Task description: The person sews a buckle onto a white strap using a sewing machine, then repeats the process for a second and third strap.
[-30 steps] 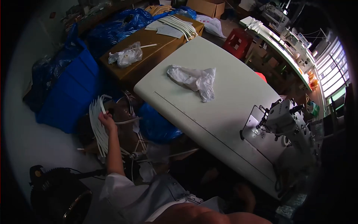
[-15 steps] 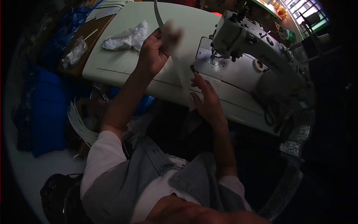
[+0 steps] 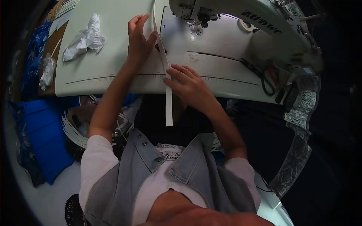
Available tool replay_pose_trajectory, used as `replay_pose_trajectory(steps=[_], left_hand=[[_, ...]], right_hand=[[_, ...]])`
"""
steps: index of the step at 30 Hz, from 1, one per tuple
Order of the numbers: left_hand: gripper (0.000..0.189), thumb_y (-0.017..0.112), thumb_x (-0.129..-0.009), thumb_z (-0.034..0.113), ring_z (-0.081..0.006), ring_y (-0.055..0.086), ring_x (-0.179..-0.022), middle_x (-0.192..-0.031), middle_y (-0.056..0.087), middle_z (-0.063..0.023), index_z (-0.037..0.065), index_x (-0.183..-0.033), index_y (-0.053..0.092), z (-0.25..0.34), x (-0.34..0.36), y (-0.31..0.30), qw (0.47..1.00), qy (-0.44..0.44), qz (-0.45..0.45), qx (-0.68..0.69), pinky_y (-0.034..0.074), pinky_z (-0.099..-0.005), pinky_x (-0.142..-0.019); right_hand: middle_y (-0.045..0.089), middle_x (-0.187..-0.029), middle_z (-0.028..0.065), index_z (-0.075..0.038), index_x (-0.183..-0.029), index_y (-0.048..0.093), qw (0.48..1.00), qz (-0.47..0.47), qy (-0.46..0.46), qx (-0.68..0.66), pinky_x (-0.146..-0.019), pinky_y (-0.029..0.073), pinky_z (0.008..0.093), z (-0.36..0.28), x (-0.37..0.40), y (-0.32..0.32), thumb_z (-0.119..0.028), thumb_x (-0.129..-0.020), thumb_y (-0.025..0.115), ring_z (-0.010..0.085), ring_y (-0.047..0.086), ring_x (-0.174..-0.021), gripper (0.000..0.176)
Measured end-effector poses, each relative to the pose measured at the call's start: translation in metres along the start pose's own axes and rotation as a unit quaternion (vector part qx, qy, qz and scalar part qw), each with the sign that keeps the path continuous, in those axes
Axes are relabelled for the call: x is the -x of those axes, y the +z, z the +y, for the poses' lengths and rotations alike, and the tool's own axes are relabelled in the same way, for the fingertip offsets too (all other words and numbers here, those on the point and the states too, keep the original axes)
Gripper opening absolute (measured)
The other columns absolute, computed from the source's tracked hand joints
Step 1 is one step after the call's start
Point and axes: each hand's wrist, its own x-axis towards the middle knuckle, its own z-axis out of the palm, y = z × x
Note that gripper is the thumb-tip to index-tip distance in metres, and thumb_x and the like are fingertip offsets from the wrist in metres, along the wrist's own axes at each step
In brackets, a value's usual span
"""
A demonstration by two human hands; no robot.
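Note:
A long, narrow white strip (image 3: pixel 169 101) runs down across the sewing table and hangs over its front edge. My left hand (image 3: pixel 141 43) is beside the strip's upper part, fingers apart, with the thumb near the strip. Lower down, my right hand (image 3: pixel 188 84) rests at the strip, its thumb and fingertips against it; whether it pinches the strip is unclear. Just beyond my hands stands the sewing machine (image 3: pixel 264 19), its needle area above a metal plate (image 3: pixel 175 35).
Crumpled white material (image 3: pixel 88 37) lies on the table (image 3: pixel 113 64) at the left. A tape roll (image 3: pixel 246 25) sits under the machine arm. Scissors (image 3: pixel 266 79) lie at the right. Blue bags (image 3: pixel 47 139) and bundled white strips (image 3: pixel 71 130) are below left.
The view has shifted toward the table's front. My left hand has opened and moved down beside the strip; the strip now hangs straighter and my right hand lies flatter against it.

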Motion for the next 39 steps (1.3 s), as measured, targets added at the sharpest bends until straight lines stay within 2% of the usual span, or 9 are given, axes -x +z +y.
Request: replay_pose_trajectory(steps=[1, 5, 9, 12, 15, 17, 26, 33, 39], left_hand=[[0.043, 0.067, -0.080, 0.010, -0.0298, 0.052, -0.113, -0.118, 0.053, -0.0133, 0.002, -0.119, 0.053, -0.002, -0.004, 0.000, 0.992, 0.098, -0.040, -0.063, 0.045, -0.0356, -0.092], [0.038, 0.075, -0.071, 0.022, -0.0292, 0.050, -0.110, -0.117, 0.052, -0.0069, 0.012, -0.105, 0.060, -0.019, -0.016, 0.039, 0.983, 0.139, -0.115, -0.046, 0.042, -0.0425, -0.090], [0.032, 0.074, -0.072, 0.023, -0.0305, 0.048, -0.108, -0.109, 0.054, -0.0072, 0.012, -0.099, 0.062, -0.005, -0.027, 0.055, 0.969, 0.132, -0.109, -0.180, 0.041, -0.0452, -0.085], [0.023, 0.071, -0.075, 0.019, -0.0316, 0.048, -0.105, -0.107, 0.053, -0.0073, 0.012, -0.095, 0.062, -0.004, -0.043, 0.055, 0.955, 0.063, -0.207, -0.203, 0.040, -0.0468, -0.081], [0.018, 0.068, -0.076, 0.016, -0.0314, 0.059, -0.079, -0.072, 0.061, -0.0134, 0.002, -0.087, 0.062, 0.001, -0.048, 0.048, 0.943, 0.146, -0.226, -0.197, 0.043, -0.0439, -0.074], [0.007, 0.062, -0.078, 0.009, -0.0305, 0.050, -0.102, -0.100, 0.055, -0.0103, 0.007, -0.085, 0.061, 0.001, -0.050, 0.039, 0.956, 0.136, -0.229, -0.126, 0.042, -0.0457, -0.083], [0.011, 0.064, -0.081, 0.010, -0.0246, 0.062, -0.075, -0.089, 0.059, -0.0128, 0.000, -0.085, 0.063, 0.000, -0.050, 0.033, 0.967, 0.097, -0.238, -0.001, 0.050, -0.0341, -0.070], [0.012, 0.065, -0.080, 0.011, -0.0239, 0.062, -0.075, -0.088, 0.060, -0.0114, 0.001, -0.087, 0.063, -0.019, -0.049, 0.036, 0.960, 0.057, -0.248, 0.118, 0.050, -0.0348, -0.067], [0.013, 0.065, -0.080, 0.010, -0.0229, 0.062, -0.075, -0.090, 0.059, -0.0126, 0.000, -0.089, 0.064, -0.013, -0.055, 0.037, 0.957, 0.064, -0.279, 0.042, 0.050, -0.0341, -0.068]], right_hand=[[0.055, -0.115, 0.0111, -0.008, -0.099, 0.063, 1.000, -0.011, 0.001, 0.001, -0.099, 0.041, 0.0405, -0.002, 0.001, 0.001, -0.012, -0.073, 0.063, 0.0262, 0.053, -0.110, 0.026], [0.056, -0.111, 0.0108, -0.005, -0.099, 0.063, 1.000, -0.023, 0.003, 0.005, -0.099, 0.041, 0.0412, 0.006, -0.011, 0.002, -0.011, -0.074, 0.060, 0.0263, 0.053, -0.109, 0.026], [0.057, -0.101, 0.0117, 0.000, -0.098, 0.062, 0.998, -0.023, -0.026, 0.048, -0.099, 0.041, 0.0402, 0.018, -0.023, 0.000, -0.009, -0.074, 0.058, 0.0263, 0.054, -0.107, 0.026], [0.056, -0.095, 0.0125, 0.003, -0.096, 0.062, 0.996, -0.029, -0.034, 0.076, -0.096, 0.043, 0.0390, 0.026, -0.029, -0.005, -0.008, -0.073, 0.059, 0.0266, 0.055, -0.104, 0.026], [0.056, -0.091, 0.0129, 0.006, -0.096, 0.060, 0.992, -0.056, -0.022, 0.108, -0.093, 0.045, 0.0383, 0.028, -0.029, -0.013, -0.006, -0.072, 0.060, 0.0266, 0.056, -0.101, 0.027], [0.055, -0.090, 0.0128, 0.006, -0.099, 0.060, 0.988, -0.078, -0.012, 0.129, -0.091, 0.046, 0.0382, 0.029, -0.029, -0.020, -0.004, -0.072, 0.061, 0.0265, 0.056, -0.100, 0.028], [0.058, -0.100, 0.0198, 0.011, -0.096, 0.058, 0.974, -0.144, -0.050, 0.168, -0.093, 0.046, 0.0426, 0.040, -0.040, -0.028, -0.006, -0.073, 0.061, 0.0327, 0.056, -0.107, 0.029], [0.059, -0.107, 0.0220, 0.006, -0.095, 0.061, 0.990, -0.102, -0.059, 0.072, -0.091, 0.048, 0.0441, 0.058, -0.035, -0.026, -0.005, -0.074, 0.063, 0.0341, 0.059, -0.106, 0.024], [0.059, -0.110, 0.0216, 0.005, -0.098, 0.062, 0.992, -0.106, -0.053, 0.037, -0.091, 0.048, 0.0451, 0.063, -0.033, -0.029, -0.006, -0.075, 0.064, 0.0332, 0.057, -0.110, 0.026]])
